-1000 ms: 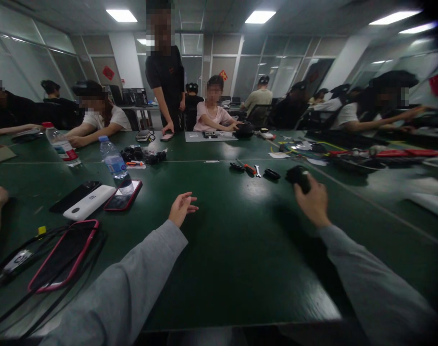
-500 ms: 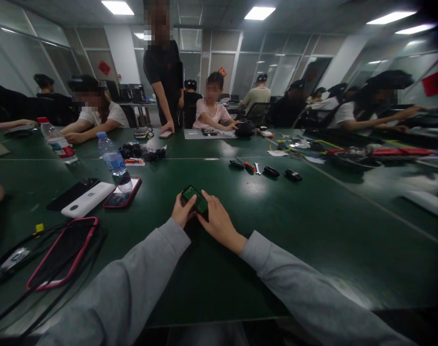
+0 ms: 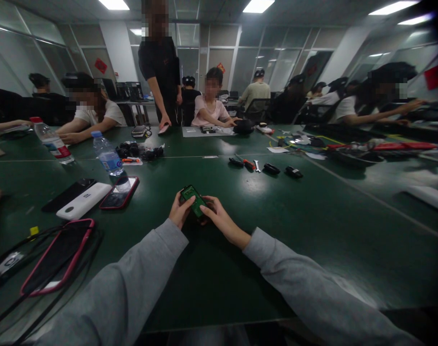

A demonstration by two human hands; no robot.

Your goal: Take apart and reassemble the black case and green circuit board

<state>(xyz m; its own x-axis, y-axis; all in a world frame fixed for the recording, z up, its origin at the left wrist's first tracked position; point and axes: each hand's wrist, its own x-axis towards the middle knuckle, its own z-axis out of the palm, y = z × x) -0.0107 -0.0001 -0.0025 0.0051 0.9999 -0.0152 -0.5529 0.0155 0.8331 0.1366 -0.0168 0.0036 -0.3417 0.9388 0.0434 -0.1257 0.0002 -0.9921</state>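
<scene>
A green circuit board in a dark frame is held tilted between both hands, above the middle of the green table. My left hand is closed on its left edge, the thumb lying across the face. On the other side my right hand grips the lower right edge, thumb tip on the board. The fingers beneath are hidden. Beyond the hands lie a screwdriver, a small wrench and several black parts.
To the left are a white power bank, a phone with a red edge, a pink-cased phone with black cables, and two water bottles. Other people sit or stand around the table. Tools and wires lie at the far right.
My right hand has shifted from covering the board's right edge to a lower hold, its thumb now on the face. More of the green board shows. The view has moved slightly.
</scene>
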